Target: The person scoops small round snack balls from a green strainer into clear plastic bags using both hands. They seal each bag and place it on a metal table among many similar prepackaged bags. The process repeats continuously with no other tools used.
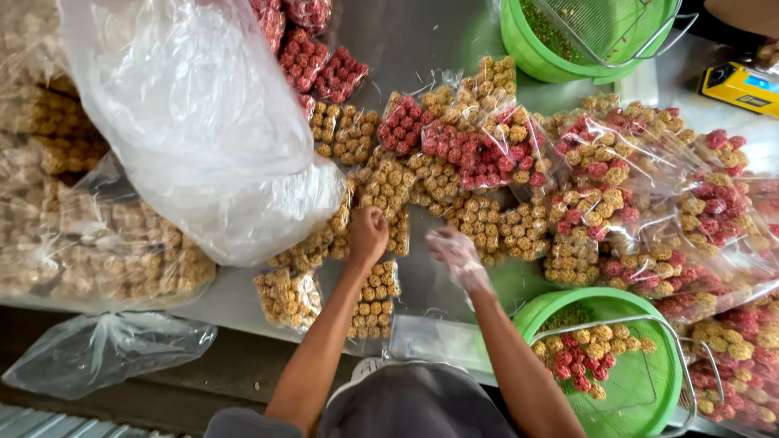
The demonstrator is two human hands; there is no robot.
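Head camera, steeply downward, close overhead

Two green basins (649, 381) stand here, each holding one wire basket (604, 24). One yellow device (742, 88) lies beyond the right hand (456, 258). Snack packets (373, 300) are too many to count.

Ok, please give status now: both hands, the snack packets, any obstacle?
Left hand closed on yellow snack packet. Right hand, in clear glove, open above metal table. Big clear bag close at left.

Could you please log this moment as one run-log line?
left hand: closed on snack packets | right hand: blurred, gloved in thin plastic, above metal table | green basin: loose snack balls
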